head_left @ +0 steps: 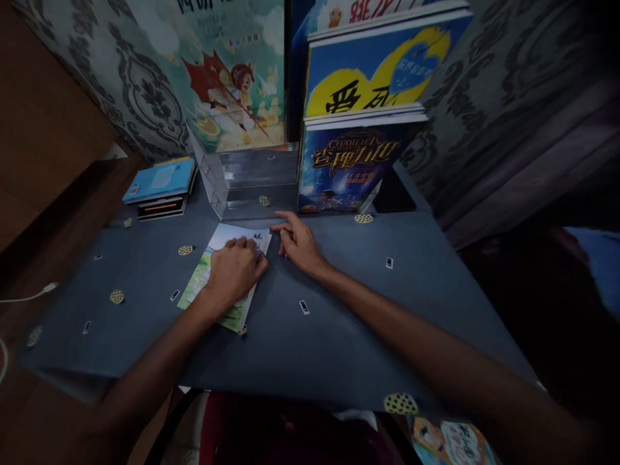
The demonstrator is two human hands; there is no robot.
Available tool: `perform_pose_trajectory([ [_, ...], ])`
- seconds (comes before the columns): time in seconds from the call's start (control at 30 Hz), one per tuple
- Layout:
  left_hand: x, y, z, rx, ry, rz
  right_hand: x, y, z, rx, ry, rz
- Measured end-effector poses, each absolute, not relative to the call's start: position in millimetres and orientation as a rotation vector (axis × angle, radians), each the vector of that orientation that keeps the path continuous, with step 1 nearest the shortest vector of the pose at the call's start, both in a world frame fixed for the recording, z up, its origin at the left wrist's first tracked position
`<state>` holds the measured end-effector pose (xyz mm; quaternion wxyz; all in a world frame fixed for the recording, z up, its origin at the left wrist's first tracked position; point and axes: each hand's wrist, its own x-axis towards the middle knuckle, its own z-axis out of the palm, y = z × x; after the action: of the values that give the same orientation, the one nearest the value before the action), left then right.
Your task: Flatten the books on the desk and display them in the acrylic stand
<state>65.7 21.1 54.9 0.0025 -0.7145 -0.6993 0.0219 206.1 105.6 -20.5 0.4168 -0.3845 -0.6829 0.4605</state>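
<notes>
A thin book [196, 287] with a green and pale blue cover lies flat and slanted on the table. My left hand [235, 271] is on top of it, fingers curled against the cover and thumb by its right edge. The hand and wrist hide the middle of the cover. Just beyond the book's upper right corner is my right hand [301, 242], index finger stretched out and the others partly bent, with nothing seen in it. Its fingertips are close to the front of a clear plastic book stand [217, 194].
In the stand, several books lean upright, a dark blue book [346, 165] in front and a large green picture book [261, 71] at left. A small stack of books [159, 181] sits left. A dark flat object [394, 194] lies right. A patterned grey cloth [358, 310] covers the table.
</notes>
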Motion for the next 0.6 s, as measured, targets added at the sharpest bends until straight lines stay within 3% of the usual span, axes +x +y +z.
perform_pose_trajectory([
  [0.2,63.7,20.0,52.9,-2.227,-2.162,0.045,207.5,97.9,-14.4,-0.948,-1.725,1.078],
  [0.6,8.9,12.8,38.5,-2.331,-2.113,-0.164,207.9,88.8,-17.4,-1.019,-2.055,0.623],
])
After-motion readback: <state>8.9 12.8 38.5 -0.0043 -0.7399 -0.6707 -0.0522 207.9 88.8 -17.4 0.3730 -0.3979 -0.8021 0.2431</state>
